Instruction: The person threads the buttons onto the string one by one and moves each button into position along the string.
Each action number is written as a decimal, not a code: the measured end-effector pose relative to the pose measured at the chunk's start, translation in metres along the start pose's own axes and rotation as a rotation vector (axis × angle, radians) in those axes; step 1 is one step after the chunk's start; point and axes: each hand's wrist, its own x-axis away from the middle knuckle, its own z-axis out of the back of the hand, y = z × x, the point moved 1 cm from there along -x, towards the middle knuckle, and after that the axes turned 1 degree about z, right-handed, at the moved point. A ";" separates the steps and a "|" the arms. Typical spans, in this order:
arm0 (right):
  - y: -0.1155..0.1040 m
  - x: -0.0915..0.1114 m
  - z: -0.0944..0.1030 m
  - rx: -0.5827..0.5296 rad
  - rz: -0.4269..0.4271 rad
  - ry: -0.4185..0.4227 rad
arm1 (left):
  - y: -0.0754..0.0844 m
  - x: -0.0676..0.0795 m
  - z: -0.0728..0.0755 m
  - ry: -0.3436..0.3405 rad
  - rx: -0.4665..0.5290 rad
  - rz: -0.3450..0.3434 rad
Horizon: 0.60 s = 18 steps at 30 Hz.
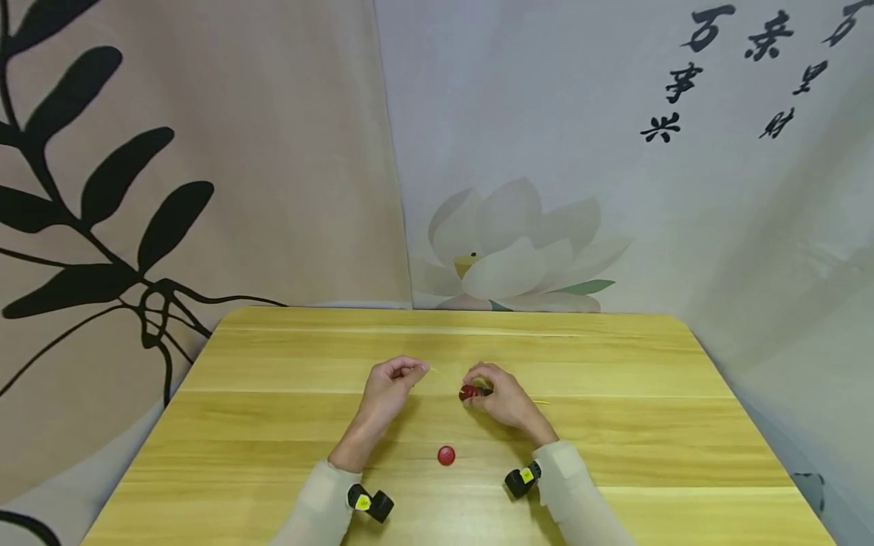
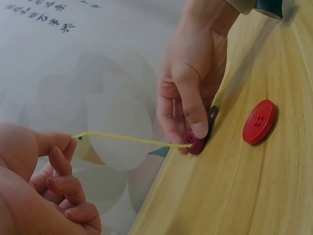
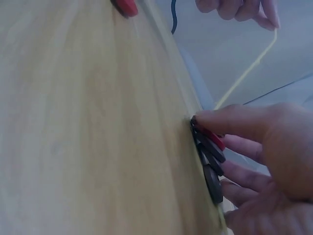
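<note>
My left hand (image 1: 388, 388) pinches the end of a yellow string (image 2: 132, 139) between thumb and fingertip, a little above the table. The string stretches across to a dark red button (image 2: 196, 142) and passes through a hole in it. With thumb and fingers, my right hand (image 1: 507, 396) grips this button low at the tabletop. Several dark buttons (image 3: 213, 182) lie overlapped in a row behind it, by the right fingers. A loose red button (image 2: 259, 122) with holes in its middle lies flat on the wood, nearer the body between the wrists.
The wooden table (image 1: 614, 447) runs out to both sides, its back edge close to a printed curtain (image 1: 307, 152). A tail of yellow string shows past the right hand. Each sleeve carries a small black wrist camera (image 1: 371, 503).
</note>
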 end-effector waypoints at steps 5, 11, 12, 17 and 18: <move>-0.002 -0.001 0.001 -0.009 -0.022 -0.023 | 0.001 0.000 0.000 0.004 0.006 0.007; -0.008 0.000 0.002 -0.038 -0.035 -0.056 | 0.001 0.001 0.000 0.001 0.003 0.016; -0.009 0.001 0.002 -0.047 -0.032 -0.058 | 0.001 0.001 0.001 -0.002 0.003 0.015; -0.021 0.001 -0.001 -0.094 0.029 -0.040 | -0.002 0.001 0.002 -0.014 0.000 0.011; -0.025 0.001 -0.001 -0.112 0.037 -0.040 | -0.002 0.001 0.002 -0.017 0.002 0.009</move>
